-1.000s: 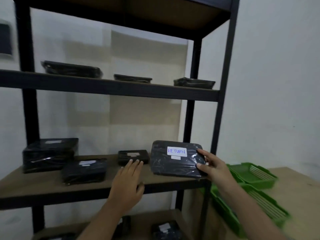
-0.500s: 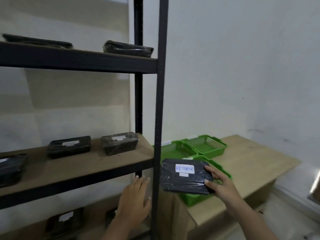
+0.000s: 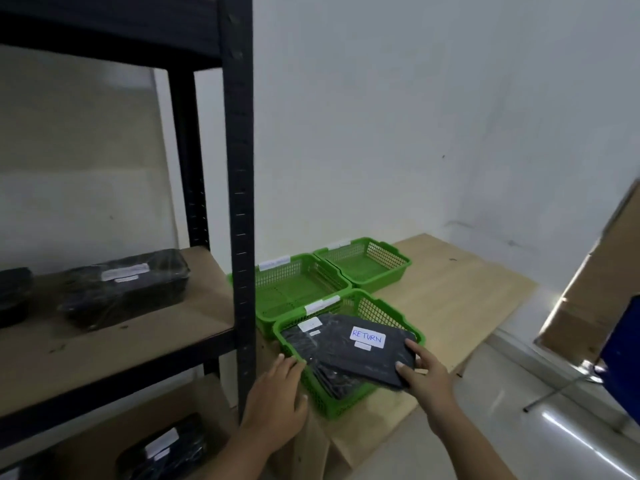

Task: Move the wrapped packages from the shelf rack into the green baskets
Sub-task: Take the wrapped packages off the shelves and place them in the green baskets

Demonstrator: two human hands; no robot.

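My right hand (image 3: 424,374) grips the near right corner of a flat black wrapped package labelled RETURN (image 3: 360,351), held over the nearest green basket (image 3: 381,311). Another black wrapped package (image 3: 304,337) lies in that basket, partly under the held one. My left hand (image 3: 277,400) hovers with straight fingers beside the basket's left rim, holding nothing. Two more green baskets (image 3: 294,282) (image 3: 367,263) stand behind, with nothing in them. On the shelf rack (image 3: 239,202) a wrapped package (image 3: 128,285) rests on the middle board and another wrapped package (image 3: 166,448) on the lower board.
The baskets stand on a light wooden table (image 3: 460,289) right of the rack's black front post. A dark package edge (image 3: 14,296) shows at the far left of the shelf. A tilted cardboard panel (image 3: 602,268) and a blue object (image 3: 623,344) stand at the right.
The view has swung right and down from the shelf to the table. My right hand has carried the RETURN package from the shelf to over the nearest basket; my left hand followed alongside.
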